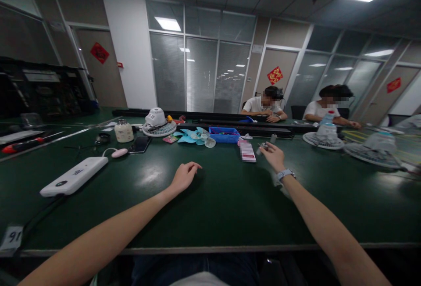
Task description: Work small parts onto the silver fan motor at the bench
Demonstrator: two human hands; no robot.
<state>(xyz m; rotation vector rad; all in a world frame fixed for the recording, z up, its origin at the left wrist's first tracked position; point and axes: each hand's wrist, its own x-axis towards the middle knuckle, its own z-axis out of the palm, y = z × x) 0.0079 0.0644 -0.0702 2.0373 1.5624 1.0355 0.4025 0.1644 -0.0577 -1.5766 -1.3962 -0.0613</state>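
My left hand (184, 176) rests on the dark green table (213, 202) with its fingers curled loosely and nothing in it. My right hand (273, 155), with a watch on the wrist, reaches farther out and pinches a small grey part (264, 146) between its fingertips. Just left of that hand lies a pink and white box (247, 151). Behind it stand a blue tray (224, 135) and a light blue fan blade (192, 137).
A white fan body (158, 123), a jar (124, 131), a black phone (140, 144) and a white power bank (74, 176) lie at the left. Fan grilles (322, 139) sit at the right. Two people sit across the table.
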